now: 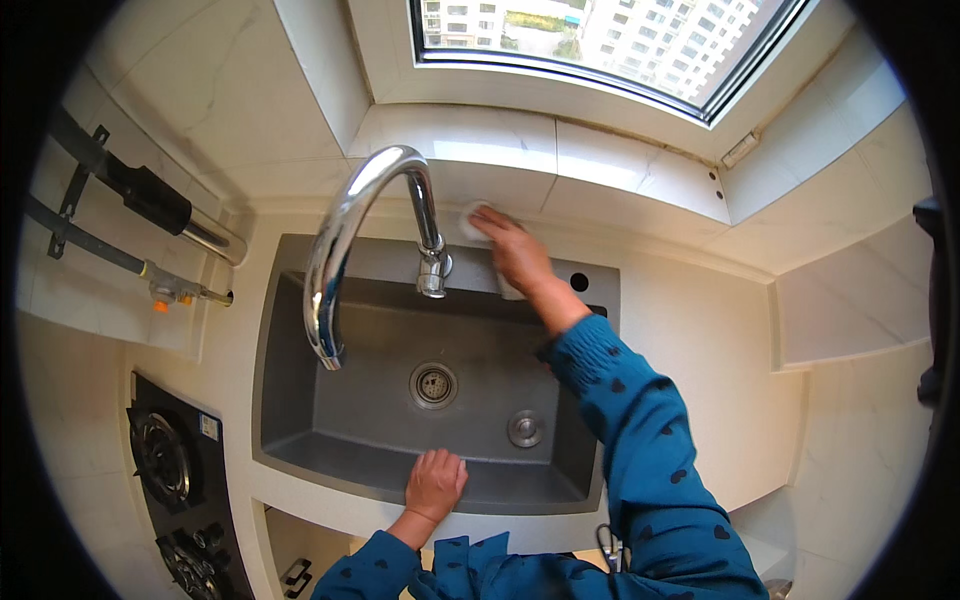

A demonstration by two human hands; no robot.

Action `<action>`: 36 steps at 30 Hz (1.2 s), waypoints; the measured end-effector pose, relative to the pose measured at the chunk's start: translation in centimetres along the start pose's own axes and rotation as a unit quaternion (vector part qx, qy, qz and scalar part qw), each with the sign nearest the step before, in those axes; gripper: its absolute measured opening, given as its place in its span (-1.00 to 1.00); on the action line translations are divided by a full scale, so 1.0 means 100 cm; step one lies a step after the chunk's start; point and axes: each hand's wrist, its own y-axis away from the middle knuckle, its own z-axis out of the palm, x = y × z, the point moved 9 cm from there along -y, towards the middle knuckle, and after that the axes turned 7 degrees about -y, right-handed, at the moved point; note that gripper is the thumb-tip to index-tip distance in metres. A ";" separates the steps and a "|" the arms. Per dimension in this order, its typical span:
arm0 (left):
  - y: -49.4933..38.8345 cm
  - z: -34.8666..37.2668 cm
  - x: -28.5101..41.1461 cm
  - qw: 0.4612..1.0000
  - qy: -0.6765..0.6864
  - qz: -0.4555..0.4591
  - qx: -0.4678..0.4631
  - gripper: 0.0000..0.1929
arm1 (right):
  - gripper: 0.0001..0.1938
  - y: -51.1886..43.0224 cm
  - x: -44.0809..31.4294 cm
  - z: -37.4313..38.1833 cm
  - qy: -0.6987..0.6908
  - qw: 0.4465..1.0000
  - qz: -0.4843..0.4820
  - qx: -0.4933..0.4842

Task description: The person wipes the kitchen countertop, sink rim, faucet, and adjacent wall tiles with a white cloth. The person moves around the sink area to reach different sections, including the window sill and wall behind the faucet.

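My right hand (517, 251) reaches past the back rim of a grey sink (352, 259). Under its fingers a white cloth (474, 223) is pressed near the foot of the tiled wall; the hand is slightly blurred. Part of the cloth also shows below the palm. My left hand (436, 481) rests at the sink's front rim with its fingers curled, and I see nothing in it. Left of my right hand stands a chrome gooseneck faucet (433, 274), its spout over the basin. A metal strainer drain (433, 385) and a round metal stopper (525, 429) are on the basin floor.
A black gas hob (180, 450) lies at the left, below a gas valve (166, 285) and pipes on the wall. Above the sink are a tiled sill (487, 139) and a window (600, 37). Pale countertop (697, 360) extends right. Scissors (609, 544) are near my waist.
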 end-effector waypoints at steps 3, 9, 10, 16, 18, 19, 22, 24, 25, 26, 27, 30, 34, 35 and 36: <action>0.000 -0.001 -0.001 1.000 0.007 -0.003 0.004 -0.84 | -0.36 0.027 0.031 -0.046 0.034 0.998 0.053 0.032; 0.000 0.002 0.000 1.000 0.001 0.001 0.001 -0.84 | -0.34 -0.009 -0.009 0.022 0.008 0.999 0.027 0.020; 0.000 0.001 0.000 1.000 -0.001 0.001 0.007 -0.84 | -0.36 -0.018 -0.018 0.032 -0.016 1.000 0.008 0.016; -0.001 -0.001 0.002 1.000 -0.006 0.010 0.008 -0.84 | -0.39 0.003 0.013 -0.015 -0.016 1.000 0.012 0.016; -0.002 -0.002 0.001 1.000 0.002 0.003 0.020 -0.84 | -0.39 0.014 0.024 -0.032 -0.009 0.999 0.012 0.046; -0.002 -0.002 0.001 1.000 0.000 0.001 0.021 -0.85 | -0.40 0.019 0.027 -0.033 -0.025 0.998 0.020 0.053; -0.003 0.000 0.001 1.000 -0.006 0.000 0.010 -0.86 | -0.42 0.007 0.009 -0.004 -0.027 0.996 0.008 0.081; -0.003 0.000 0.001 1.000 -0.011 -0.006 0.009 -0.86 | -0.42 -0.013 -0.014 0.030 -0.026 0.997 -0.003 0.068; -0.003 0.000 0.001 1.000 -0.015 -0.006 0.010 -0.86 | -0.42 -0.024 -0.024 0.041 -0.034 0.998 -0.023 0.056; -0.003 -0.001 0.002 1.000 -0.017 -0.004 0.010 -0.87 | -0.42 -0.035 -0.024 0.052 -0.074 0.997 -0.002 0.013; -0.003 -0.001 0.003 1.000 -0.018 -0.002 0.012 -0.87 | -0.42 -0.042 -0.024 0.060 -0.107 0.993 0.018 -0.043; -0.004 -0.002 0.004 1.000 -0.013 -0.001 0.017 -0.87 | -0.51 -0.035 -0.006 0.028 -0.349 0.933 0.080 -0.040; -0.005 0.001 0.003 1.000 -0.012 -0.010 0.006 -0.88 | -0.57 0.055 0.057 -0.052 -0.575 0.778 0.239 0.085; -0.005 0.001 0.004 1.000 -0.013 -0.009 0.006 -0.88 | -0.57 0.078 0.072 -0.075 -0.614 0.744 0.241 0.105; -0.005 0.001 0.003 1.000 -0.016 -0.012 0.007 -0.88 | -0.58 0.105 0.093 -0.099 -0.618 0.728 0.257 0.149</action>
